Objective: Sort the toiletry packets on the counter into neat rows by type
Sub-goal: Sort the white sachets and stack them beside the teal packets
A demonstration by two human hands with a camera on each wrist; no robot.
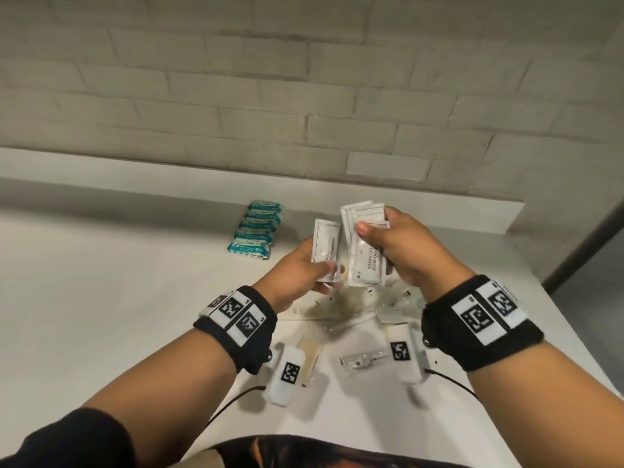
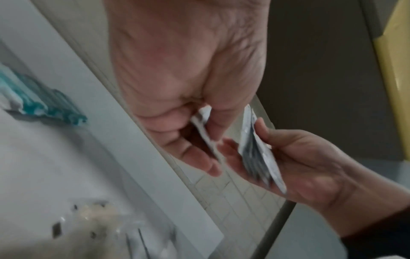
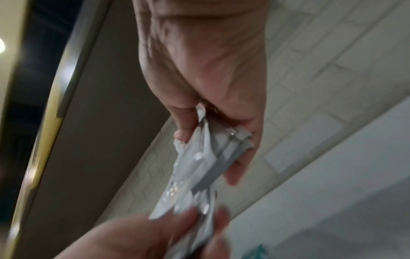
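Observation:
Both hands are raised above the white counter (image 1: 118,282). My left hand (image 1: 304,265) pinches one white sachet (image 1: 327,246), seen edge-on as the white sachet (image 2: 203,129) in the left wrist view. My right hand (image 1: 395,244) grips a fanned stack of white sachets (image 1: 366,251), thumb on top; the same stack of white sachets (image 3: 213,154) shows in the right wrist view. The two hands are close together, side by side. A row of teal-and-white packets (image 1: 256,233) lies at the back of the counter. A loose pile of clear-wrapped packets (image 1: 364,319) lies under the hands.
A brick-pattern wall (image 1: 304,96) with a low white ledge (image 1: 236,177) backs the counter. The counter's right edge (image 1: 574,336) drops off beside my right wrist. Cables run from both wristbands across the near counter. A clear packet (image 1: 363,359) lies between my wrists.

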